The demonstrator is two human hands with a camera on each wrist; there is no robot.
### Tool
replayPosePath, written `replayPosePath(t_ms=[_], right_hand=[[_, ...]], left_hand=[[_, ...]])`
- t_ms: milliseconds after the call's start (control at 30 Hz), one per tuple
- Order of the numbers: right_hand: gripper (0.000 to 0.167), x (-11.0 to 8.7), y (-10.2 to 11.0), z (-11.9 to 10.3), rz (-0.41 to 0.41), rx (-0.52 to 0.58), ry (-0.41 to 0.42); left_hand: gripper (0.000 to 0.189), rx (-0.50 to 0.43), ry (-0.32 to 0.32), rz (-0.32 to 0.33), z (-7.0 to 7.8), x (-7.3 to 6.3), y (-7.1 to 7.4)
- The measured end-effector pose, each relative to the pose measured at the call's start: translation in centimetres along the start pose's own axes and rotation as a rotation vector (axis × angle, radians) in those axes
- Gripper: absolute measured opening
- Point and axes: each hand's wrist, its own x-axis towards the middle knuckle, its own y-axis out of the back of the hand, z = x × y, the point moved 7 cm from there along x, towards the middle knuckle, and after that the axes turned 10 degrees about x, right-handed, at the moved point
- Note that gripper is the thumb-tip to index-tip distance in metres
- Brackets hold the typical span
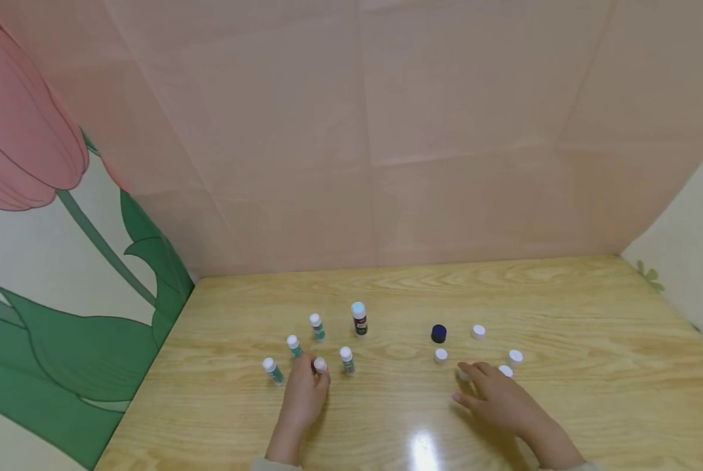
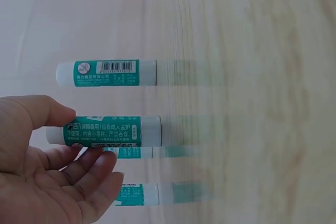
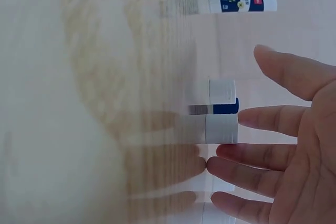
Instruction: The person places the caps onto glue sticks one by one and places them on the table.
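Observation:
A glue stick with a teal label (image 2: 102, 131) stands upright on the table, pinched between the thumb and fingers of my left hand (image 1: 303, 391). Around that hand stand other teal-labelled glue sticks (image 1: 273, 371), and a larger dark-labelled glue stick (image 1: 360, 319) is behind. My right hand (image 1: 495, 398) is spread over a short white cylinder, like a bottle cap (image 3: 221, 129), with its thumb held well apart. One fingertip is right at that cap's top edge, while other fingers extend beside it. In the head view, the hand partly hides this cap.
Around the right hand sit several more short white caps (image 1: 478, 331) and one dark blue cap (image 1: 438, 333). The wood-grain table (image 1: 381, 418) meets a pink cloth backdrop (image 1: 375, 163). A tulip-printed panel (image 1: 86, 347) borders the left side.

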Motion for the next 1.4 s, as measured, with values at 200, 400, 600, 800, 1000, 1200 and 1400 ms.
replayPosePath(t_ms=[200,400,600,800,1000,1200,1400], right_hand=[[0.052,0.2,-0.3,0.2,0.012,0.016,-0.007],[0.045,0.4,-0.6,0.4,0.013,0.043,-0.009],[0.036,0.4,-0.7,0.4,-0.004,0.049,-0.005],[0.034,0.4,-0.4,0.0,-0.006,0.044,-0.005],[0.031,0.5,-0.4,0.1,-0.005,0.049,-0.011],[0.027,0.3,-0.3,0.4,-0.010,0.060,-0.029],[0.023,0.5,-0.5,0.4,-0.020,0.080,-0.042]], left_hand=[[0.016,0.003,0.017,-0.015,-0.2,-0.1,-0.1],[0.017,-0.001,0.024,-0.022,-0.3,-0.3,-0.2],[0.017,-0.009,0.047,-0.025,-0.5,-0.3,-0.3],[0.017,-0.021,0.049,-0.023,-0.4,-0.3,-0.3],[0.015,-0.014,-0.004,0.019,0.0,-0.3,-0.1],[0.014,-0.003,0.000,-0.057,-0.2,-0.1,-1.0],[0.014,-0.009,0.002,-0.102,-0.1,-0.3,-0.9]])
